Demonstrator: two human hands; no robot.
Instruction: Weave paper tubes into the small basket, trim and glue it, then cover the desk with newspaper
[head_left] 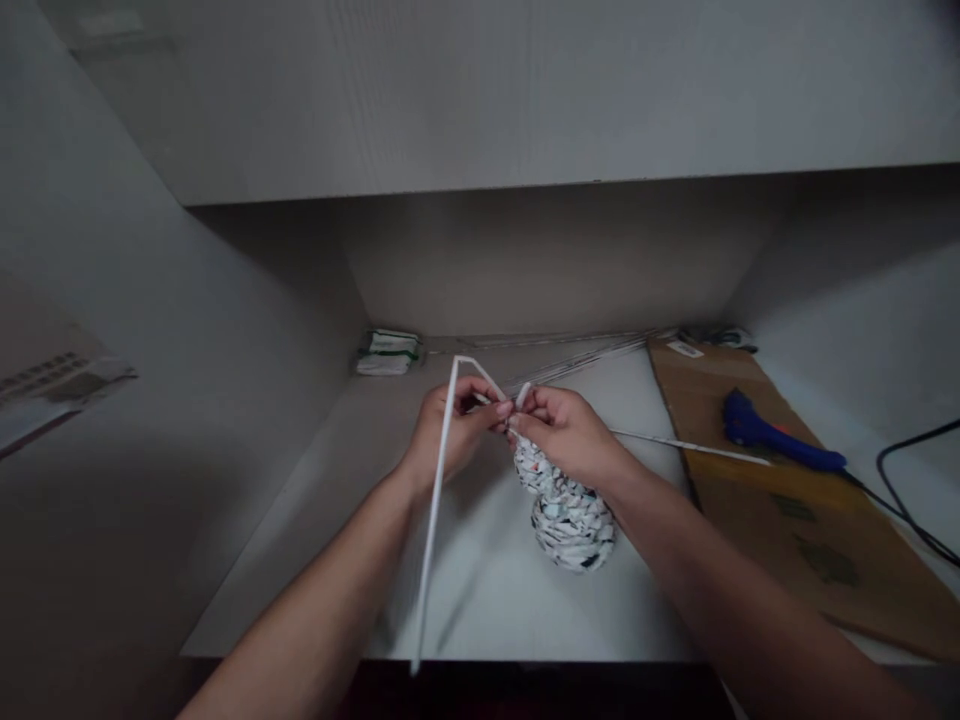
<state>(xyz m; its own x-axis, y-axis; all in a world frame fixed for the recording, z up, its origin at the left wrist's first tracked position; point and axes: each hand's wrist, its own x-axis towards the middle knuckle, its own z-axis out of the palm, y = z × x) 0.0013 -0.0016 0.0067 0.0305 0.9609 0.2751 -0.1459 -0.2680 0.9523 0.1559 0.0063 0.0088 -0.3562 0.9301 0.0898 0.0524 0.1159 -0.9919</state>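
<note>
A woven piece of rolled paper strips [574, 525], whitish with dark flecks and rounded at its lower end, hangs under my right hand [559, 425]. The fingers of that hand are closed on its narrow top. My left hand [461, 420] pinches at the same spot, and its fingertips meet those of my right hand. A white paper tube [439, 480] rises from between the fingers, bends sharply above my left hand and slants down past the wrist. One thin printed tube [675, 443] sticks out to the right behind my right hand.
A brown cardboard sheet [795, 530] lies at the right with a blue glue gun [780, 440] and its black cable. Long thin paper tubes [585, 357] lie at the back. A white packet with green bands [388, 352] sits back left. A shelf edge [525, 188] overhangs the white desk.
</note>
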